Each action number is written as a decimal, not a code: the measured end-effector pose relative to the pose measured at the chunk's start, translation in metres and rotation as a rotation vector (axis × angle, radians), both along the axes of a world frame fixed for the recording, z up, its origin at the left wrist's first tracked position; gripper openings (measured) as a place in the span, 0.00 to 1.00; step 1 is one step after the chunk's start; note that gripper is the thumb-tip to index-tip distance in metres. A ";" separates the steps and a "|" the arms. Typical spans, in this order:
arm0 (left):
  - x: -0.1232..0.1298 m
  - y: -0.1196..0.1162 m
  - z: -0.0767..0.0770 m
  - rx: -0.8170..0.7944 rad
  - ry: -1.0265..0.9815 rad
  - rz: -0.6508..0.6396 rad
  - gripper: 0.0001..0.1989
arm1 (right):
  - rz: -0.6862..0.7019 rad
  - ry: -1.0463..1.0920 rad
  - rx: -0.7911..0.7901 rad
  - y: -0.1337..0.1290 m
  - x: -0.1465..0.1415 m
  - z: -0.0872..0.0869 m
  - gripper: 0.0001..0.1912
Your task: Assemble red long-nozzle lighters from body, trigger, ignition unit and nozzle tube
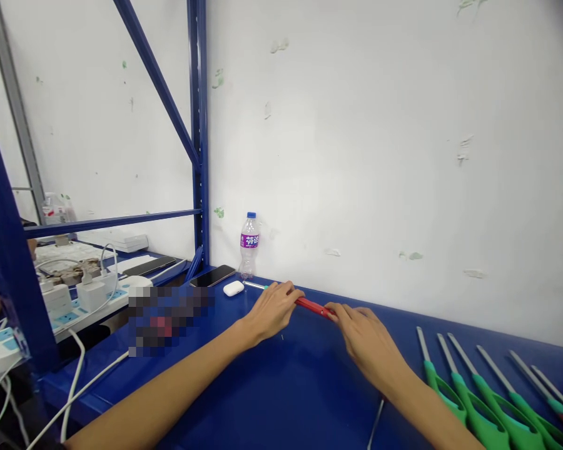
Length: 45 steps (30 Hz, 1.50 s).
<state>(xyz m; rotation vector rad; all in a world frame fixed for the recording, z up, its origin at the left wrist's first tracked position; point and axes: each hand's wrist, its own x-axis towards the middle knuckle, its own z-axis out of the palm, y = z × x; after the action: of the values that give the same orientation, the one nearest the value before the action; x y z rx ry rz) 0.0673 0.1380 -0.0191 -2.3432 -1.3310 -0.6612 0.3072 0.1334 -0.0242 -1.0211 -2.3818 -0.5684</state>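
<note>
Above the blue table (272,400), a red tool (313,306) with a thin metal rod is held level between both hands. My left hand (274,308) is closed round its left part, where the rod sticks out toward the upper left. My right hand (363,337) pinches the tool's right end. A red stretch of the body shows between the hands; the rest is covered by fingers. Several green-handled tools (485,400) with metal rods lie side by side at the right. Below my right wrist lies a thin metal rod (376,425), partly hidden by the forearm.
A white earbud case (233,288), a black phone (213,275) and a clear bottle (249,247) stand or lie by the wall. Blue rack posts (199,137) rise at the left, beside white power strips (79,312) with cables. Part of another person shows at the far left edge.
</note>
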 end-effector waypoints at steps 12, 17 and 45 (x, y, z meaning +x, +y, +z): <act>-0.018 0.014 0.001 -0.028 -0.158 0.183 0.12 | 0.349 -0.031 -0.647 -0.044 -0.036 -0.004 0.28; -0.016 0.017 -0.006 -0.060 -0.213 0.159 0.14 | 0.423 -0.089 -0.765 -0.044 -0.034 -0.002 0.28; -0.011 0.018 -0.026 -0.308 -0.252 0.037 0.13 | 0.288 -0.112 -0.548 -0.021 -0.009 -0.001 0.27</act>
<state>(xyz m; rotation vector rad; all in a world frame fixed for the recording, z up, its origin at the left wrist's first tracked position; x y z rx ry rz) 0.0564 0.1563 -0.0449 -2.5299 -1.6869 -0.8118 0.2984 0.1121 -0.0257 -0.8387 -2.7919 0.1487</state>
